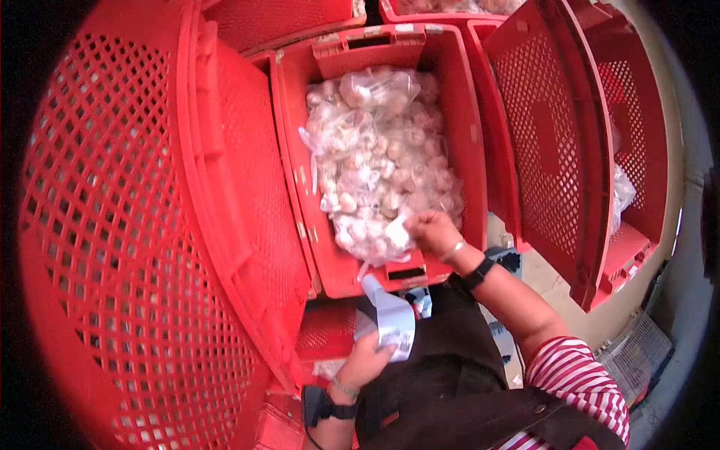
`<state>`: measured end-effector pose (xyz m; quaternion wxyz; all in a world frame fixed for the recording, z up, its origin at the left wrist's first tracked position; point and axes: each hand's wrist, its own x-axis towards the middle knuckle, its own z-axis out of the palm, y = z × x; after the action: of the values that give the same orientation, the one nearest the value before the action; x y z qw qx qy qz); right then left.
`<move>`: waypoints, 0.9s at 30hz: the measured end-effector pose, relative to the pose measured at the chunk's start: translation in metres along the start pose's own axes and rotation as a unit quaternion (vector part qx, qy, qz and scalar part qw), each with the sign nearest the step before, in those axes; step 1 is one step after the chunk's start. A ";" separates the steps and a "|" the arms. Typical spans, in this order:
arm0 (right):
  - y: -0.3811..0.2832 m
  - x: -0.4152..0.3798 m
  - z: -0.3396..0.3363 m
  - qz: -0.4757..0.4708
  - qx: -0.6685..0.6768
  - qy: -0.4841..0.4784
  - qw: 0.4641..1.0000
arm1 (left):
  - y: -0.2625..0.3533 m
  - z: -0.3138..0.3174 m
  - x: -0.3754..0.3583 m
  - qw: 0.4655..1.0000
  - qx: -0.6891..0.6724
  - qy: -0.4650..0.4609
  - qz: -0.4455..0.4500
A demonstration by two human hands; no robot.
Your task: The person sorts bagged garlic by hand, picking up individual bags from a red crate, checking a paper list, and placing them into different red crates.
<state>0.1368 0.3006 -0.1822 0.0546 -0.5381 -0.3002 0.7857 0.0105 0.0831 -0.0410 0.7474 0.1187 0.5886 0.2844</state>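
My left hand (pixel 366 360) is closed on a strip of printed labels (pixel 395 322) at the lower middle, just below the crate's near edge. My right hand (pixel 435 231) reaches over the near right part of the red crate (pixel 474 150), its fingertips pinching or pressing a small white label (pixel 398 231) against the bags. Clear plastic bags (pixel 375 157) of round, pale produce, which looks like garlic or mushrooms, fill much of the crate. The crate's near handle slot shows between my two hands.
Large red mesh crates (pixel 97 187) stand on the left. On the right another red crate (pixel 551 142) is tilted on its side, near one holding a clear bag (pixel 622 191). More crates sit beyond the far edge. A wire grate (pixel 637 352) lies at the lower right.
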 end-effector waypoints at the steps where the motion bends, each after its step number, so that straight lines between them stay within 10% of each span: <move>1: 0.007 0.033 -0.011 -0.062 0.029 0.068 0.995 | -0.003 -0.003 -0.001 1.000 -0.020 0.007 -0.022; 6: -0.047 0.121 -0.023 -0.329 -0.236 0.291 0.867 | -0.012 -0.009 -0.009 0.995 -0.085 0.032 -0.050; 15: -0.149 0.199 0.044 -0.669 -0.317 0.205 0.640 | -0.033 -0.011 0.005 0.990 -0.081 0.046 -0.108; 27: -0.118 0.242 0.026 -0.485 -0.650 0.190 0.553 | -0.026 0.008 -0.003 0.989 -0.085 0.049 -0.112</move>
<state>-0.0148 0.4846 -0.3095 0.1183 -0.3366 -0.9276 0.1106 0.0250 0.0616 -0.0501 0.7521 -0.0261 0.6079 0.2533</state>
